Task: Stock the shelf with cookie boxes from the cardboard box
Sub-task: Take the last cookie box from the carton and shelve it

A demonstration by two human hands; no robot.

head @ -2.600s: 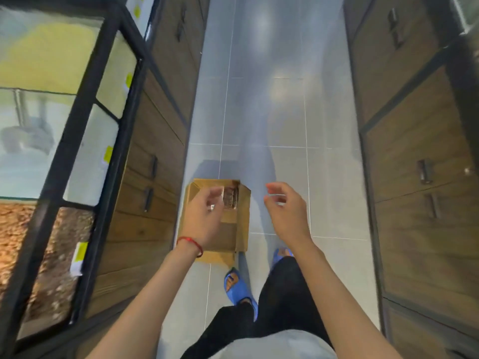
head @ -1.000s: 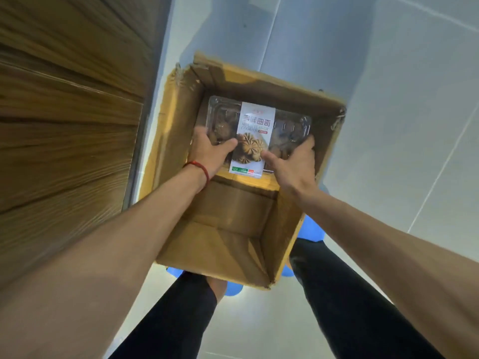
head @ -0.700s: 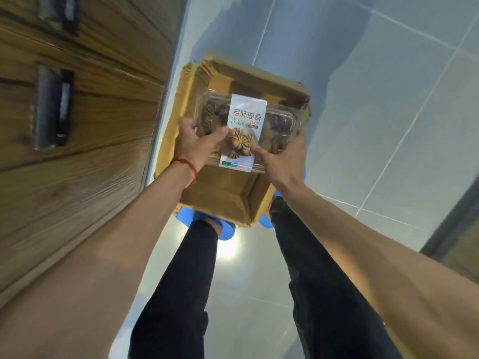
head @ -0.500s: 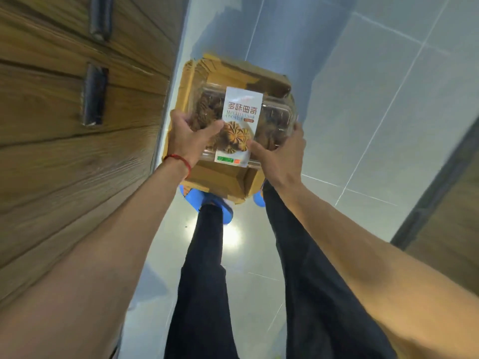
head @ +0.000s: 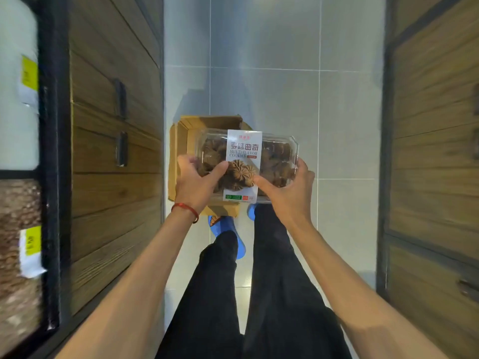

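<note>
Both hands hold one clear cookie box (head: 246,161) in the air above the open cardboard box (head: 181,149), which stands on the tiled floor (head: 285,86). The left hand (head: 197,185) grips its left end, thumb lying on the lid. The right hand (head: 287,190) grips the right end in the same way. A wooden cabinet (head: 111,156) stands on the left.

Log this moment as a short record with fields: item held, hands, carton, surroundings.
item held: clear cookie box, white label facing up
left hand: grips the cookie box's left end
right hand: grips its right end
carton: open cardboard box on the tiled floor, below the cookie box
surroundings: wooden cabinets on both sides; yellow tags at far left
</note>
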